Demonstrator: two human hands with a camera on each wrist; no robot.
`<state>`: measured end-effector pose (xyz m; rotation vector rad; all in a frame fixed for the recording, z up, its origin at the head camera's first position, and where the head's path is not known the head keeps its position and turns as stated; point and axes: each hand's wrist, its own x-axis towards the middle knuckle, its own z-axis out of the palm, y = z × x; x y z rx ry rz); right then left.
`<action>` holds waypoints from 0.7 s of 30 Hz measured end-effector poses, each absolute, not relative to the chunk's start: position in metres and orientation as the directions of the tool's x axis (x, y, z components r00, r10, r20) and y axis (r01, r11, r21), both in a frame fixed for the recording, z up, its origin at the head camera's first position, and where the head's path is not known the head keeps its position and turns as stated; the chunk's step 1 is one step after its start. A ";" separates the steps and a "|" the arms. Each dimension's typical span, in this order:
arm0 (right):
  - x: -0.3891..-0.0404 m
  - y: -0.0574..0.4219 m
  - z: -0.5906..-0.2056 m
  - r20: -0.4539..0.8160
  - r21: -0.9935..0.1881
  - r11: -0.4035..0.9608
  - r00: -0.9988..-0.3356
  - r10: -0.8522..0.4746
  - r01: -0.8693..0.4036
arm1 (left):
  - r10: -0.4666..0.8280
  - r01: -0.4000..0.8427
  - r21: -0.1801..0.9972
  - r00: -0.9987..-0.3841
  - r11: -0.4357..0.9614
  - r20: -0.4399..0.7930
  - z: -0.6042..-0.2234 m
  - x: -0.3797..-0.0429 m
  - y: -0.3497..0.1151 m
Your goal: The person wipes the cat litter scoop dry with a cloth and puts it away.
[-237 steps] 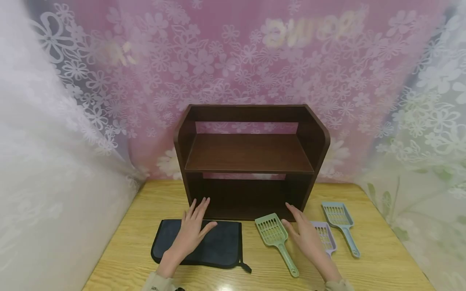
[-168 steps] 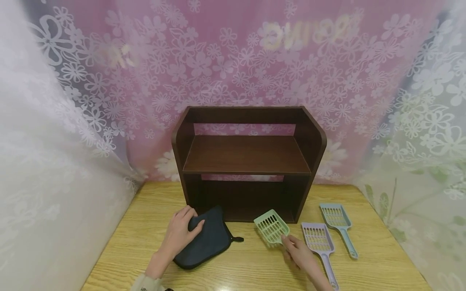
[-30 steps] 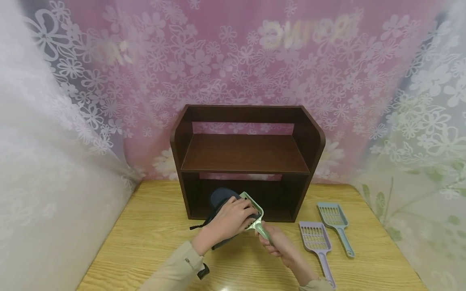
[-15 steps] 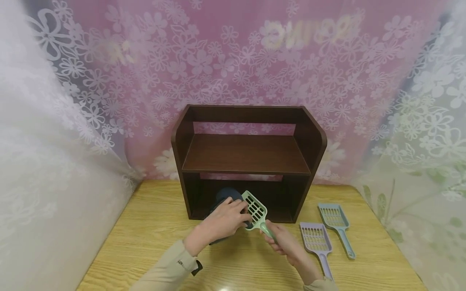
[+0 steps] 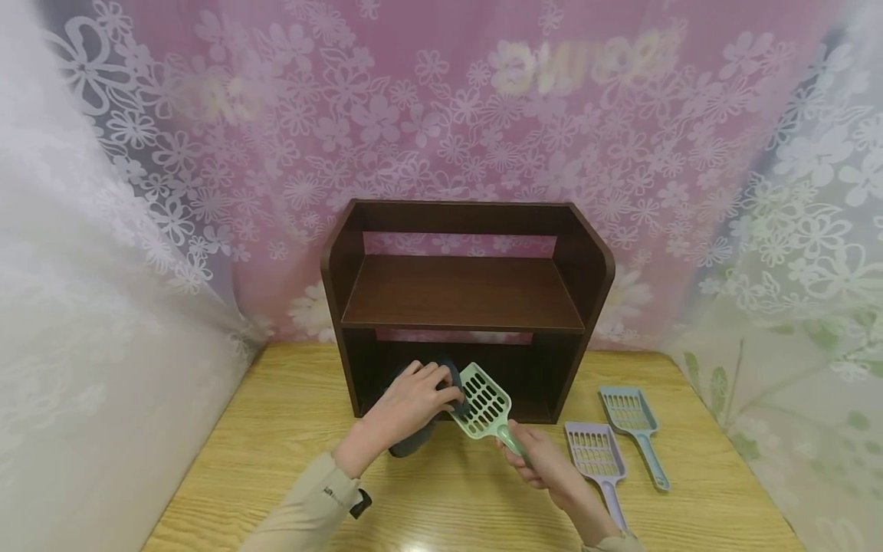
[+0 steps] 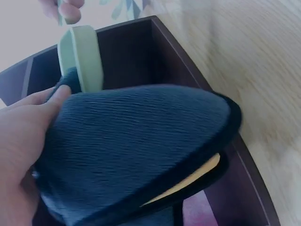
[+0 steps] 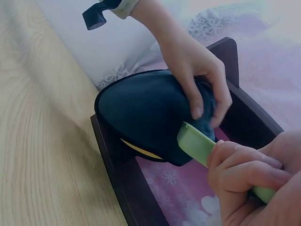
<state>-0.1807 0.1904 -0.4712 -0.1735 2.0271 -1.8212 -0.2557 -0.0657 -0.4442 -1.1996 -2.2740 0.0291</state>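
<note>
My left hand [image 5: 414, 399] holds a folded navy cloth mat [image 6: 141, 146] with black edging, its fingers bunching it against the edge of a pale green slotted litter scoop [image 5: 485, 400]. In the left wrist view the mat bulges in a fold, with a yellowish strip showing between its layers. My right hand [image 5: 548, 468] grips the scoop's handle, slotted head raised toward the shelf. In the right wrist view the left thumb and fingers press the cloth at the scoop's end [image 7: 195, 143]. Part of the mat is hidden behind the left hand in the head view.
A dark brown two-tier shelf [image 5: 462, 291] stands just behind the hands. On the wooden table [image 5: 276, 460], a lilac scoop [image 5: 596, 452] and a light blue scoop [image 5: 629, 410] lie to the right. Patterned curtains hang around the table.
Earlier the mat and green scoop lay on the table; both were picked up. Over the last second the left hand and cloth shifted left, uncovering more of the scoop's slots.
</note>
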 end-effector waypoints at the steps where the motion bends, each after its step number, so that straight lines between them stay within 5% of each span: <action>1: -0.180 0.189 -0.472 -0.216 -0.973 0.150 -0.913 -0.346 0.173 | 0.760 0.747 -0.278 -0.433 0.604 0.485 -0.445 -0.257 -0.065; 11: -0.173 0.172 -0.477 -0.218 -0.968 0.194 -0.909 -0.355 0.156 | 0.634 0.683 -0.222 -0.440 0.696 0.636 -0.450 -0.264 -0.050; 21: -0.179 0.193 -0.469 -0.205 -0.973 0.173 -0.921 -0.331 0.154 | 0.661 0.666 -0.225 -0.525 0.711 0.536 -0.447 -0.259 -0.059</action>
